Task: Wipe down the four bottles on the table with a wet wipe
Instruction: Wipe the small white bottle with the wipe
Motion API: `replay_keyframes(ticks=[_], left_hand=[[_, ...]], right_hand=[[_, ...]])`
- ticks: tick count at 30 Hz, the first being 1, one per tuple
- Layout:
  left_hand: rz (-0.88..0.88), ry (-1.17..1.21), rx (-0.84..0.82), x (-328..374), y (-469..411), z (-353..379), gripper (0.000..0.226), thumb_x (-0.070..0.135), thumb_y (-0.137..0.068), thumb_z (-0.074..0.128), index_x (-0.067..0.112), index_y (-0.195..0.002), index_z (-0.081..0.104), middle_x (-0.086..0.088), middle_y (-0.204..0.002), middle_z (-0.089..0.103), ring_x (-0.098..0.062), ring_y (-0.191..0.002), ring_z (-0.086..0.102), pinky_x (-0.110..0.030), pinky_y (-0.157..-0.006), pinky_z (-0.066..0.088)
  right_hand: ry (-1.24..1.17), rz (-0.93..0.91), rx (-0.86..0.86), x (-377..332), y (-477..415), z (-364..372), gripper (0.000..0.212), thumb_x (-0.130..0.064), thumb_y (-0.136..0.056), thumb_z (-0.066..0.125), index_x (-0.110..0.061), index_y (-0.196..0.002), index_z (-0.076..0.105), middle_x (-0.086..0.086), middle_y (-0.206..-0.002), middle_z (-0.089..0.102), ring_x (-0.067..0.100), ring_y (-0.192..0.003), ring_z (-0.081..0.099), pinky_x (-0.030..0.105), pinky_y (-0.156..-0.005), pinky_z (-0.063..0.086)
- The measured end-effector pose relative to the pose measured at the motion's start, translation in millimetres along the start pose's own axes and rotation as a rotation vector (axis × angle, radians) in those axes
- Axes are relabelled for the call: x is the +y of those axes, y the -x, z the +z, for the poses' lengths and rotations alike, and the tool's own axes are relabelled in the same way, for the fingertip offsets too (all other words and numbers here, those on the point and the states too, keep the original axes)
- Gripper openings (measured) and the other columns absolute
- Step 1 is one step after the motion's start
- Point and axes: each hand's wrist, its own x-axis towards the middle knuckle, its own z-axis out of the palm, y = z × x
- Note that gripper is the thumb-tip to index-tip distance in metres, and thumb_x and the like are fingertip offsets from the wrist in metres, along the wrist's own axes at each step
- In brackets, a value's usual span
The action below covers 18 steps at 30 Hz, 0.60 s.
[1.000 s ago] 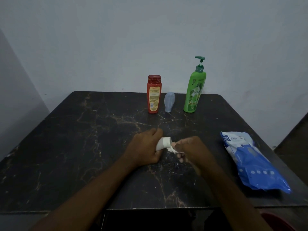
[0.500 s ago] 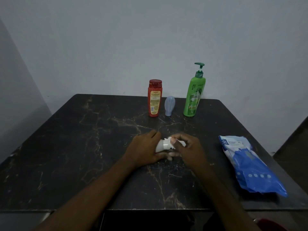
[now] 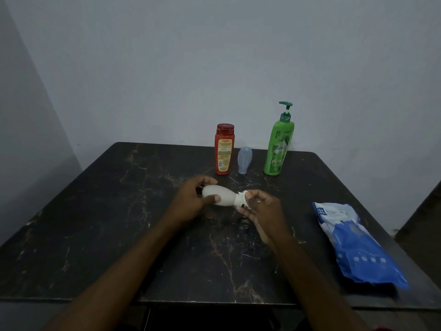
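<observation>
step: wiping white bottle (image 3: 220,198) neck | left hand (image 3: 191,204) grips body | right hand (image 3: 260,209) pinches wet wipe (image 3: 241,201) | advice: rotate bottle, cover cap fully

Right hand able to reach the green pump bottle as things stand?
Probably yes: only bare table lies before the green pump bottle. But the right hand pinches the wet wipe on the white bottle's neck, so it's occupied.

Neck and cap of white bottle (image 3: 220,199) hidden under wet wipe (image 3: 240,202) and right hand (image 3: 265,211); base partly covered by left hand (image 3: 191,204). Red bottle (image 3: 224,151) label print too small to read. Both forearms cut off at bottom edge.
</observation>
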Motion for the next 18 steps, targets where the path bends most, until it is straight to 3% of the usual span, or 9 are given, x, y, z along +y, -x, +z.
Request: replay_keyframes(ticks=[4,8,13,18], left_hand=[[0.032,-0.052,0.034,5.5,-18.9,-17.6,0.039,0.018,-0.079,0.083,0.025,-0.113,0.066,0.009,-0.118,0.064,-0.006,-0.104,0.061,-0.022,-0.084,0.053],[0.133,-0.235,0.091,13.4,-47.6,-50.1,0.044,0.015,-0.079,0.082,0.02,-0.12,0.067,0.003,-0.118,0.067,-0.007,-0.103,0.062,-0.013,-0.079,0.048],[0.181,-0.378,0.118,19.2,-94.3,-84.7,0.046,0.007,-0.082,0.079,0.019,-0.125,0.07,-0.004,-0.13,0.067,-0.015,-0.113,0.062,-0.033,-0.097,0.052],[0.154,-0.478,0.095,12.9,-131.4,-87.9,0.042,0.006,-0.083,0.08,0.017,-0.122,0.068,-0.006,-0.128,0.067,-0.021,-0.112,0.064,-0.036,-0.095,0.053]], right_hand=[[0.047,0.025,-0.039,-2.1,-21.5,4.6,0.013,-0.01,-0.095,0.058,-0.01,-0.103,0.068,0.011,-0.11,0.066,0.03,-0.095,0.07,0.037,-0.076,0.059],[0.105,-0.005,-0.003,0.9,-49.5,10.3,0.009,-0.011,-0.093,0.061,-0.012,-0.097,0.07,0.013,-0.102,0.07,0.027,-0.083,0.073,0.036,-0.076,0.06],[0.372,-0.155,0.037,5.4,-83.4,15.6,0.014,-0.009,-0.089,0.066,-0.009,-0.101,0.073,0.006,-0.101,0.07,0.018,-0.087,0.07,0.036,-0.078,0.06],[0.676,-0.258,0.077,9.5,-101.7,15.0,0.018,-0.013,-0.089,0.065,-0.015,-0.105,0.073,-0.001,-0.095,0.073,0.007,-0.084,0.065,0.027,-0.08,0.054]])
